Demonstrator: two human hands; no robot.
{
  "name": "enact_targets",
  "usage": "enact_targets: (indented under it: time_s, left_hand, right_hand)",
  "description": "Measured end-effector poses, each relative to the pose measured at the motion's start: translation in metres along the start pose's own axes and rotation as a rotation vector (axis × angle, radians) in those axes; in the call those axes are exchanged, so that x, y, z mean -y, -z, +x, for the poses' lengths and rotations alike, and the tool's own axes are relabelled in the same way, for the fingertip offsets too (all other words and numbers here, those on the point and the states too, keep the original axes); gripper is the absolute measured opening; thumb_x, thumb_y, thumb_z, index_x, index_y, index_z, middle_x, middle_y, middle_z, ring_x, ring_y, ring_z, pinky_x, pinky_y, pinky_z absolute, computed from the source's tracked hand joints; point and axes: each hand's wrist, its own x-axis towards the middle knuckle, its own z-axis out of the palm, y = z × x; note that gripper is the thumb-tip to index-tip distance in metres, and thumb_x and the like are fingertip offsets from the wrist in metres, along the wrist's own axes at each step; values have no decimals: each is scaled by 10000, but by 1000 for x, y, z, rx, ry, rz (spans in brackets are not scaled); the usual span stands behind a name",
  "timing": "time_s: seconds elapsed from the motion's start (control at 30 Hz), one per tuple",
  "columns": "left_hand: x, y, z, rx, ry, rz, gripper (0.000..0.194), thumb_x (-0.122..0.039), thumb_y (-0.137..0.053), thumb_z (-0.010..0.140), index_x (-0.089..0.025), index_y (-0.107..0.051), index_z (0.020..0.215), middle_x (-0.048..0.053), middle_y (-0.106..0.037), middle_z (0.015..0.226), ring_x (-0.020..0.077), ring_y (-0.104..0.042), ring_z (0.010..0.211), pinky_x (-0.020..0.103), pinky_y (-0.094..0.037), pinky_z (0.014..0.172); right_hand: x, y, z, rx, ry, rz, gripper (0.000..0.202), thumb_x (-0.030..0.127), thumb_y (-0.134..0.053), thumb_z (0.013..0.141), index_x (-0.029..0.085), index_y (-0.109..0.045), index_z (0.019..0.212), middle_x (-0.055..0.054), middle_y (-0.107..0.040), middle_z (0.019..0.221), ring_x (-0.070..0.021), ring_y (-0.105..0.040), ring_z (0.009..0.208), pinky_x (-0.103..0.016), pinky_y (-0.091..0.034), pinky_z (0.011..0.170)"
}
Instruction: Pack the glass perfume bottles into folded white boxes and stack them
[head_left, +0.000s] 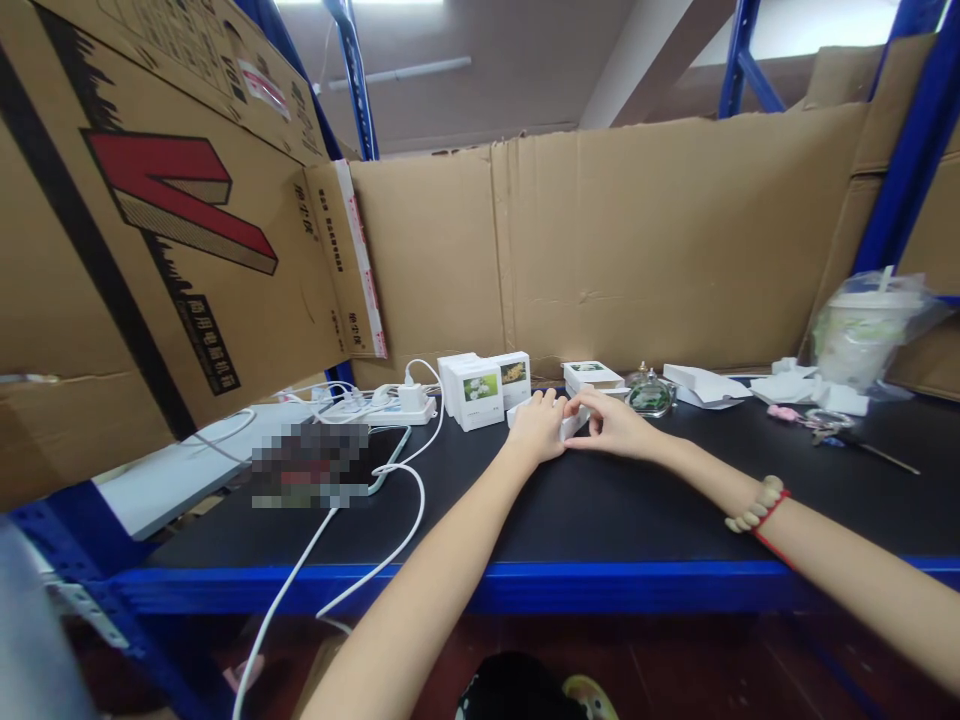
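Note:
My left hand (537,428) is closed over a small white box (574,424) on the black tabletop (600,520). From the other side my right hand (611,425) grips the same box at its right end, thumb and fingers bent around it. Much of the box is hidden by my fingers. Just left of my left hand stand several white boxes (481,398) with flower pictures on their fronts. Behind my right hand a similar box (592,376) lies flat, beside round glass bottles (651,396). An opened white carton (703,386) lies to their right.
At left are a phone (388,452), partly blurred out, white cables (421,500) and a power strip (409,408). Torn white packaging (787,384), keys (832,422) and a bagged drink cup (862,330) are at right. Cardboard walls (675,240) enclose the blue-framed table (570,588).

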Motion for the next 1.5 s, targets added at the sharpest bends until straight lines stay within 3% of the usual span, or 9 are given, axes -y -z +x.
enact_targets:
  time_s: [0.17, 0.33, 0.73, 1.03, 1.2, 1.23, 1.33, 1.5]
  left_hand:
    - [-1, 1, 0, -16, 5, -20, 275, -284, -469, 774, -173, -476, 1026, 93, -510, 1030, 234, -474, 1015, 306, -468, 728]
    - [-1, 1, -1, -22, 16, -32, 265, -291, -454, 778, -169, -486, 1011, 94, -513, 1030, 231, -475, 1014, 306, -470, 729]
    - [-1, -1, 0, -33, 25, -22, 254, -290, -454, 775, -177, -487, 1000, 93, -516, 1021, 229, -477, 1017, 303, -477, 723]
    - [-2, 1, 0, -14, 29, -18, 306, -324, -504, 758, -176, -483, 1024, 90, -522, 1044, 233, -476, 1033, 305, -482, 734]
    - [-1, 0, 0, -35, 17, -10, 312, -343, -501, 766, -174, -481, 1027, 90, -521, 1043, 232, -476, 1033, 307, -485, 727]
    - [-1, -1, 0, -37, 14, -8, 322, -349, -505, 765, -171, -479, 1032, 93, -519, 1047, 234, -475, 1032, 308, -485, 725]
    - [-1, -1, -1, -30, 8, 2, 341, -337, -526, 754, -161, -473, 1041, 101, -514, 1053, 239, -473, 1026, 309, -484, 715]
    - [-1, 0, -2, -27, 8, 16, 316, -331, -508, 767, -171, -469, 1036, 93, -508, 1054, 227, -469, 1018, 294, -477, 709]
  right_hand:
    - [8, -4, 1, -55, -25, -79, 183, 361, -592, 685, 212, -518, 762, 5, -527, 814, -67, -479, 486, -251, -426, 526]
    - [12, -10, 3, -127, -119, -125, 143, 306, -598, 655, 214, -519, 731, 16, -538, 758, -81, -463, 504, -239, -401, 507]
    - [17, -5, 3, -120, -83, -181, 82, 226, -570, 644, 218, -536, 719, 13, -575, 798, -80, -477, 511, -238, -390, 508]
    - [26, -3, 2, -106, -139, -270, 154, 138, -546, 598, 229, -545, 722, 26, -602, 809, -88, -499, 527, -235, -368, 517]
    - [26, 4, 2, -135, -173, -321, 35, 256, -545, 670, 224, -557, 678, 22, -624, 708, -104, -499, 504, -244, -351, 508]
    - [26, 6, 2, -138, -198, -323, 85, 294, -526, 700, 224, -560, 667, 22, -624, 661, -110, -501, 498, -244, -344, 500]
    - [24, 10, 2, -83, -278, -317, 204, 345, -466, 757, 224, -581, 640, 28, -611, 530, -119, -505, 475, -238, -331, 481]
    - [21, 12, 1, 21, -282, -380, 158, 300, -525, 710, 222, -649, 651, 31, -595, 470, -114, -504, 467, -219, -318, 469]
